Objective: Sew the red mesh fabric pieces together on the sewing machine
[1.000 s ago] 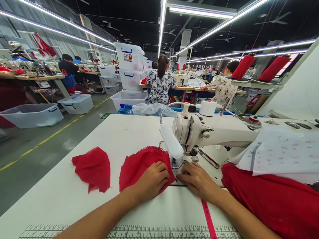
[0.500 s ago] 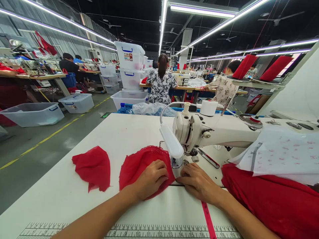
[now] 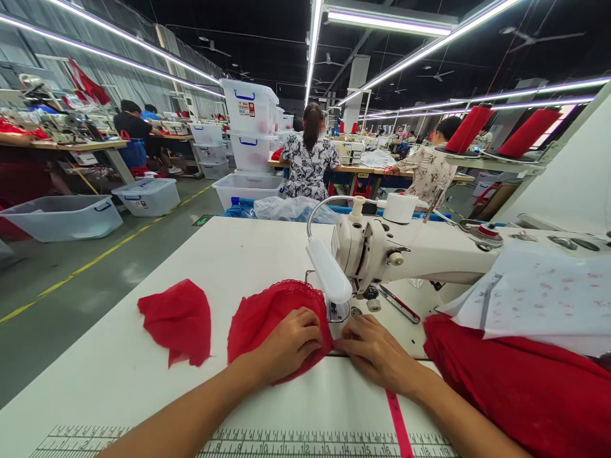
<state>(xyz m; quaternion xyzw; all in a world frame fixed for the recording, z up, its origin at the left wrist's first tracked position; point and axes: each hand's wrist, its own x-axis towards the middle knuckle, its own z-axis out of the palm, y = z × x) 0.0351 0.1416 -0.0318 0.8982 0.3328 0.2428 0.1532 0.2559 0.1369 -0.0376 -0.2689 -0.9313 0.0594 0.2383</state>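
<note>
A red fabric piece with a lacy edge [image 3: 267,312] lies on the white table, left of the sewing machine's needle area. On its right part rests my left hand [image 3: 293,340], fingers curled and closed on the cloth. My right hand [image 3: 370,346] is closed too, its fingertips at the fabric's right edge, just in front of the presser foot; whatever they pinch is too small to make out. The white sewing machine [image 3: 410,245] stands behind my hands, its lamp [image 3: 329,270] hanging over the cloth's edge.
Another red piece [image 3: 179,324] lies at the left. Red cloth [image 3: 515,381] and a white marked sheet [image 3: 544,292] cover the right side. Tweezers [image 3: 400,304] lie on the machine bed. A printed ruler [image 3: 286,443] runs along the front edge. People sit at machines beyond.
My right hand has shifted very slightly left, to the edge of the red fabric. That fabric has moved slightly left. My left hand has hardly moved.
</note>
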